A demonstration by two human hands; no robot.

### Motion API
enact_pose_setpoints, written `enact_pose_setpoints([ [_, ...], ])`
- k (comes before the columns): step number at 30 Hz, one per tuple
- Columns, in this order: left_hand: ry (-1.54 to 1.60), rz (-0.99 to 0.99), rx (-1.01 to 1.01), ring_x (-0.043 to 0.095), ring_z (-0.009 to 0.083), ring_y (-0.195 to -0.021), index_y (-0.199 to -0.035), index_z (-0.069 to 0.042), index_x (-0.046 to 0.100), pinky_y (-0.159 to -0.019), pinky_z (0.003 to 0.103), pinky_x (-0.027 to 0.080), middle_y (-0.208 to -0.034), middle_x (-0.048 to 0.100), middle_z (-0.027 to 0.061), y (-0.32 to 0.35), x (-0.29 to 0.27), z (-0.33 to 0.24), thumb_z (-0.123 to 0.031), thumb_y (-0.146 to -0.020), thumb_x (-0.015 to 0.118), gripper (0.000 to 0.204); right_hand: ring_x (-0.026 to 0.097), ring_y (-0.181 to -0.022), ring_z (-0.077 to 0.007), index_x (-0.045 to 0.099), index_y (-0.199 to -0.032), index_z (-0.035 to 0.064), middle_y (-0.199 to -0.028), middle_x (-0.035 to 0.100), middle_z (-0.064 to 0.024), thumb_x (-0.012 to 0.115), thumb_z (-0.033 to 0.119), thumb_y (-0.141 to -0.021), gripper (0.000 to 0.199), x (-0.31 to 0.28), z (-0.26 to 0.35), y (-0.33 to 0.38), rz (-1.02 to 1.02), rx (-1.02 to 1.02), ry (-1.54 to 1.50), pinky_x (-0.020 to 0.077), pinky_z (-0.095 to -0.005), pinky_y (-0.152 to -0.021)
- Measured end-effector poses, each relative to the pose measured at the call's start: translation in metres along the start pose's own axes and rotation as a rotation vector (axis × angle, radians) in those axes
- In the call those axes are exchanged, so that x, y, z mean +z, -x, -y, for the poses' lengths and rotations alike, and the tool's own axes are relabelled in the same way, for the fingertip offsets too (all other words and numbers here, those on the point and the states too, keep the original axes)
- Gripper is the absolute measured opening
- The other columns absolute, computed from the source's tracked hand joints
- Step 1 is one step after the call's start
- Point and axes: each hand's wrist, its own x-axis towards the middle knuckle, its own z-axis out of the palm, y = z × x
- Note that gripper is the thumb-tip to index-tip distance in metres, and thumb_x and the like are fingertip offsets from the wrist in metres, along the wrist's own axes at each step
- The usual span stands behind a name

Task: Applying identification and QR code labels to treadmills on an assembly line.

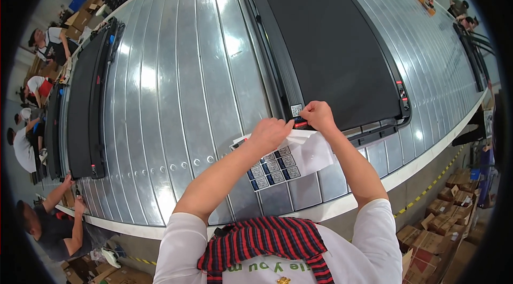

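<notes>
A long black panel (342, 43) in a dark frame lies on the metal-topped table. At its near left corner, a small square-patterned sticker (296, 109) sits on the frame. My right hand (320, 116) is closed in a pinch at the sticker's right edge. My left hand (271, 135) is closed just below it, fingertips by a red-and-black label (301, 124); anything between them is hidden. Under my forearms lies a sheet of similar stickers (274, 169), partly covered by the left one. White backing paper (316, 154) is beside the sheet.
The ribbed metal table (176, 70) has a pale front edge (342, 206). Another black panel (85, 107) lies at the left, with a co-worker (59, 225) by its near end. Dark rails (469, 59) lie at the far right; cardboard boxes (449, 204) stand below the table there.
</notes>
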Motion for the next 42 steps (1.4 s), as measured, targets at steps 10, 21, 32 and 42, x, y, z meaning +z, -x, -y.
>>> enact_pose_setpoints([
  [10,0.398,0.182,-0.225,0.056,0.0299,-0.079,-0.083,-0.008,0.056,-0.063,0.040,0.045,-0.080,0.059,0.0099,0.134,-0.033,-0.016,-0.016,-0.077,0.049,0.012,0.051,-0.100,-0.0261,0.053,-0.096,0.0012,-0.103,0.057,-0.0117,0.048,0.006,-0.073,0.025,0.022,-0.020,0.049,-0.423,-0.837,0.588,0.0377,-0.0375,-0.088],
  [21,1.470,-0.678,-1.152,0.051,0.0213,-0.102,-0.120,0.003,0.040,-0.085,0.031,0.041,-0.113,0.051,0.0138,0.262,-0.054,-0.046,-0.014,-0.084,0.050,0.041,0.043,-0.110,-0.0315,0.045,-0.111,-0.0052,-0.114,0.048,-0.0208,0.060,0.023,-0.072,0.051,0.043,0.006,0.051,-0.431,-0.800,0.728,0.0309,-0.0399,-0.096],
  [32,2.530,-1.132,-0.562,0.058,0.0183,-0.087,-0.113,-0.006,0.047,-0.071,0.029,0.049,-0.101,0.058,0.0065,0.234,-0.101,-0.048,-0.034,-0.089,0.042,0.037,0.037,-0.113,-0.0325,0.054,-0.095,0.0005,-0.109,0.047,-0.0144,0.056,0.016,-0.069,0.030,0.068,0.029,0.081,-0.127,-0.880,0.666,0.0312,-0.0419,-0.092],
  [42,2.578,-1.240,-0.487,0.048,0.0227,-0.108,-0.121,-0.006,0.038,-0.093,0.037,0.039,-0.117,0.049,0.0074,0.254,-0.110,-0.070,-0.036,-0.091,0.035,0.042,0.058,-0.073,-0.0270,0.057,-0.089,0.0071,-0.079,0.058,-0.0088,0.056,0.012,-0.076,0.014,0.069,0.131,0.258,0.531,-1.255,0.083,0.0473,-0.0352,-0.061],
])
